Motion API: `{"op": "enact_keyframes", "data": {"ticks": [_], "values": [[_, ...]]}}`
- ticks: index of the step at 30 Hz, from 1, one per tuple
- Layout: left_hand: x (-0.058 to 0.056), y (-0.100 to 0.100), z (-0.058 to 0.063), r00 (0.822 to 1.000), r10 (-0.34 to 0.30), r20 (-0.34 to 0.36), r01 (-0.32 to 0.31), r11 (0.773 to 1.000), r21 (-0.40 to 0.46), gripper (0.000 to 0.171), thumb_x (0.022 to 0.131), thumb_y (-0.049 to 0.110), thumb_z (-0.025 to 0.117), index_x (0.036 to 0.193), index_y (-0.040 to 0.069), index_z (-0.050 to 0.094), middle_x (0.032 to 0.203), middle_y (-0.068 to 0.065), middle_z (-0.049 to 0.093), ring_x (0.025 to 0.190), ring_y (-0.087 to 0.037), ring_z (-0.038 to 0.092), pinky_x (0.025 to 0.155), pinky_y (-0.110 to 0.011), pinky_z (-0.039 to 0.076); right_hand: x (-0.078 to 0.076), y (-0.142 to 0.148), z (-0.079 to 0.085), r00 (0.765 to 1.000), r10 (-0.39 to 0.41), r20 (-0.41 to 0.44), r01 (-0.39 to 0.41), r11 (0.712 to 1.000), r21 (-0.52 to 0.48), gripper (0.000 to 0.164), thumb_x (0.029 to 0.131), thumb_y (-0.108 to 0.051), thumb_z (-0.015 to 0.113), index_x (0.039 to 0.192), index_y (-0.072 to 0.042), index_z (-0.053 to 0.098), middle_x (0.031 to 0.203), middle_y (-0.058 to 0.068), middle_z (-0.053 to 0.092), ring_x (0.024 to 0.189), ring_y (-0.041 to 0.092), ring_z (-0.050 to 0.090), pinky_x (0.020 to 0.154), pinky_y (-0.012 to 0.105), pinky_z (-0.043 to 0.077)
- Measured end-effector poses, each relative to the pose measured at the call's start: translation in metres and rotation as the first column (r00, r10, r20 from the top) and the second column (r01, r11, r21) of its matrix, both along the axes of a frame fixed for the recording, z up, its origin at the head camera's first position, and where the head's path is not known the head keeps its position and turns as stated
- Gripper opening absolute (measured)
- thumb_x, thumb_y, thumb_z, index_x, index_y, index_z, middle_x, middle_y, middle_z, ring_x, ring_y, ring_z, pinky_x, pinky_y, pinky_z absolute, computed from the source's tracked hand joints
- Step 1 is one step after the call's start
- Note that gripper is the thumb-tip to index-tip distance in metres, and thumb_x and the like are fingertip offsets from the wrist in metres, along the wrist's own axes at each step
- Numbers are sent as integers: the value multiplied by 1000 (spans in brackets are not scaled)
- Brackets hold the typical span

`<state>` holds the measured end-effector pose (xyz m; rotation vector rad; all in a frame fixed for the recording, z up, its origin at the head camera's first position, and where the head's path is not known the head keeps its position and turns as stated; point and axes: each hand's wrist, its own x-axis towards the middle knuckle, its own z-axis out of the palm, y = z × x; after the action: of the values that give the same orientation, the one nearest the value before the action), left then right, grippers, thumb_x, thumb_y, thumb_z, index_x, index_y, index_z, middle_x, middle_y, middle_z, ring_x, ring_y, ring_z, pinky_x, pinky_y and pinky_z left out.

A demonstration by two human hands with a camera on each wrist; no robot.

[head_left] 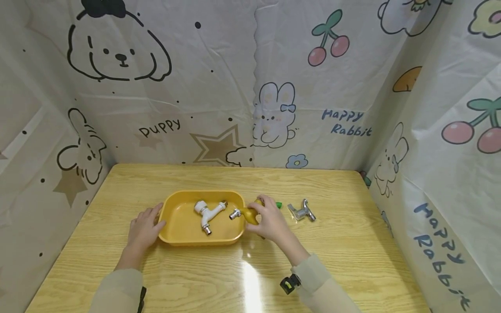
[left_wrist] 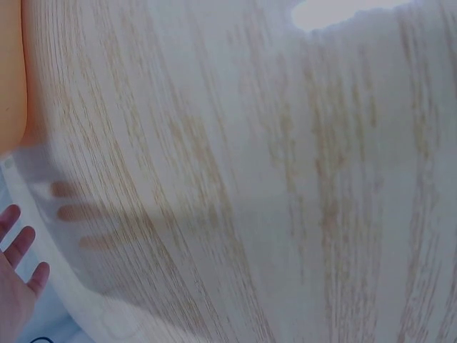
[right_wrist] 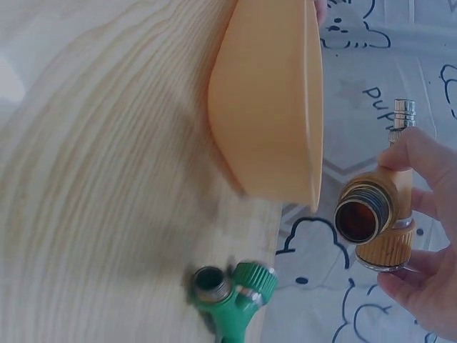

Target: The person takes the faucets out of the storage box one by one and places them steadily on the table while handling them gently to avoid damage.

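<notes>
My right hand (head_left: 270,217) grips a yellow tap (head_left: 250,214) with a silver spout, holding it over the right rim of the yellow basin (head_left: 172,238). In the right wrist view the yellow tap (right_wrist: 385,246) shows its threaded inlet, pinched between thumb and fingers. Inside the basin lies a white tap (head_left: 211,213) with metal ends. At the basin's left side is my left hand (head_left: 144,228), its fingers spread by the rim. The left wrist view catches only part of that hand (left_wrist: 18,286), fingers fairly straight.
A green tap (right_wrist: 232,307) lies on the table right of the basin, mostly hidden by my right hand in the head view. Farther right rests a silver tap (head_left: 302,211). Printed cloth walls (head_left: 219,100) border the wooden table (head_left: 332,261) behind and at the sides.
</notes>
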<state>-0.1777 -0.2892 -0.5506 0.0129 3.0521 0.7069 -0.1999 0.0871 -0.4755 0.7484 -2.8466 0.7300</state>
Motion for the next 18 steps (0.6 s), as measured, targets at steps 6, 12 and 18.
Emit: {"op": "enact_keyframes", "data": {"ticks": [6,12,18], "values": [[-1,0,-1,1000,1,0,-1,1000,-1,58,94,30,42,143,5,24,131,-26,37,117,-46,32,93,-65,19,5,14,-8,999,-36,12,37,999,-30,44,64,-24,74,106,-15,64,126,17,46,115,30,42,86,44,47],[0,0,-1,1000,2,-3,-2,1000,3,58,94,31,42,143,6,24,131,-26,37,117,-45,31,93,-65,19,10,25,-14,996,-85,35,86,996,-30,46,64,-24,74,108,-15,65,127,17,47,112,29,44,81,42,49],[0,1,-1,1000,-1,-13,1,1000,2,58,94,32,42,142,6,25,130,-26,39,116,-45,33,93,-65,20,13,33,-21,994,-105,15,105,994,-34,44,61,-23,74,104,-14,66,123,17,49,110,29,45,87,45,46]]}}
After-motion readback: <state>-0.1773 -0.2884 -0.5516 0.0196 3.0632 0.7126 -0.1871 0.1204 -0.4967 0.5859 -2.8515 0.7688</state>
